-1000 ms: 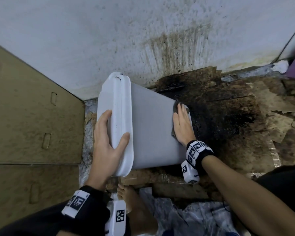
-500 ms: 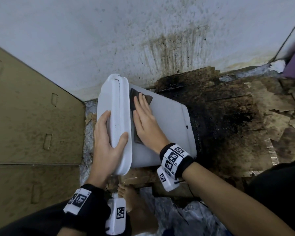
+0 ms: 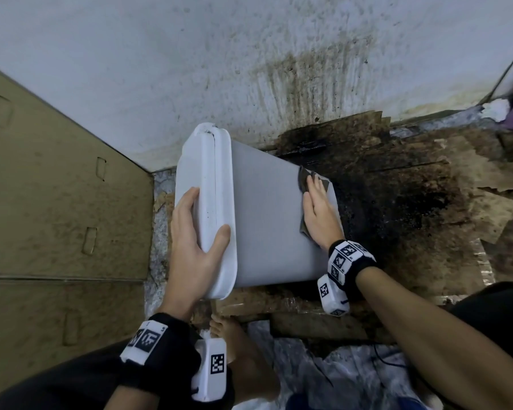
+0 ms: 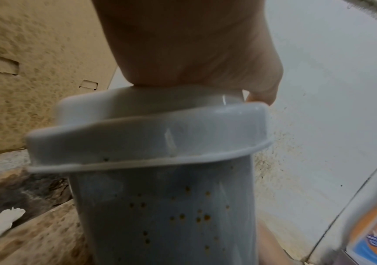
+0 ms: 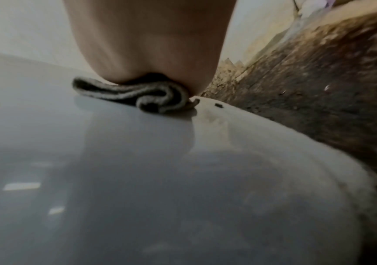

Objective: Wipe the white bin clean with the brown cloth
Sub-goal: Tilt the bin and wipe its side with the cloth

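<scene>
The white bin (image 3: 267,220) lies on its side on the floor, its lidded top toward the left and its base toward the right. My left hand (image 3: 193,244) grips the lid end (image 4: 151,129), fingers behind it and thumb on the front rim. My right hand (image 3: 319,211) lies flat with straight fingers, pressing the brown cloth (image 3: 304,179) onto the bin's upper side near the base. In the right wrist view the folded cloth (image 5: 137,96) sits squeezed under my palm. Brown specks dot the bin's lower side (image 4: 182,215).
A stained white wall (image 3: 249,69) stands close behind the bin. A cardboard panel (image 3: 57,217) closes off the left. Dirty, dark-stained cardboard (image 3: 412,202) covers the floor to the right. My bare foot (image 3: 234,341) is just below the bin.
My right hand slid the cloth along the bin's side from beside the lid back to the base end. The left hand kept its grip on the lid end.
</scene>
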Tool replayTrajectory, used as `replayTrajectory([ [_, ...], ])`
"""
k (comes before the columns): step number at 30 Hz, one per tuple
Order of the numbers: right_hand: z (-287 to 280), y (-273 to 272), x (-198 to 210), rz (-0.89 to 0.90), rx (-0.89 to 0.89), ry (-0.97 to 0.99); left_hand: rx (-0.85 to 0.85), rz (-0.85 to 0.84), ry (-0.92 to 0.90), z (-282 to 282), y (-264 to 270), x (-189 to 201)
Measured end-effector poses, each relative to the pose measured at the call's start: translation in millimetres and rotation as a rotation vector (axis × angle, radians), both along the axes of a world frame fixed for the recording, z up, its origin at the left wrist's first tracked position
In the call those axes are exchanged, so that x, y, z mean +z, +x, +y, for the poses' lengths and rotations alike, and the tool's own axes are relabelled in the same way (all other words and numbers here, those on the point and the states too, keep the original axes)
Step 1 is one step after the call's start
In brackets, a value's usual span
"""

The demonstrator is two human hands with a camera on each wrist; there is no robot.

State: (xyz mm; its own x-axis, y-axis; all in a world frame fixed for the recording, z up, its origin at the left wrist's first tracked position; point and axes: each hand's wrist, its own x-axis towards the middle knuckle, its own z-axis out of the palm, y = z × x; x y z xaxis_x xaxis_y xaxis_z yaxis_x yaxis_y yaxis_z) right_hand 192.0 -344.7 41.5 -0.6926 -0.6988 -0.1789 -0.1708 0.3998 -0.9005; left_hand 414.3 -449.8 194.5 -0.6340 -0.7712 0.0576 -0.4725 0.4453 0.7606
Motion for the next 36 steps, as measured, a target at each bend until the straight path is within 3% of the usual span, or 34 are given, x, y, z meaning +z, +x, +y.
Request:
replayTrajectory([
  [5, -20.9, 25.5, 39.2, -0.049, 0.002, -0.063, 0.001, 0.009, 0.011, -0.9, -0.5, -0.3],
  [11, -45.0, 67.9, 96.3, 0.051, 0.22, -0.291, -0.018, -0.017, -0.028, 0.5, -3.5, 1.0],
  [19, -37.3, 49.4, 56.8, 0.2, 0.255, -0.297, -0.006, -0.003, -0.01, -2.0, 2.0, -0.6],
  [27, 1.3, -13.6, -21.3, 0.118, 0.024, 0.063, 0.0, 0.014, 0.041, -5.1, 5.2, -3.3],
  [31, 8.3, -22.7, -25.6, -0.035, -0.072, 0.094, -0.005, 0.014, 0.013, -3.5, 1.7, -2.9],
  [36, -1.2, -4.6, -7.0, -0.03, -0.122, 0.032, -0.01, 0.009, 0.009, -4.9, 1.9, -2.5],
])
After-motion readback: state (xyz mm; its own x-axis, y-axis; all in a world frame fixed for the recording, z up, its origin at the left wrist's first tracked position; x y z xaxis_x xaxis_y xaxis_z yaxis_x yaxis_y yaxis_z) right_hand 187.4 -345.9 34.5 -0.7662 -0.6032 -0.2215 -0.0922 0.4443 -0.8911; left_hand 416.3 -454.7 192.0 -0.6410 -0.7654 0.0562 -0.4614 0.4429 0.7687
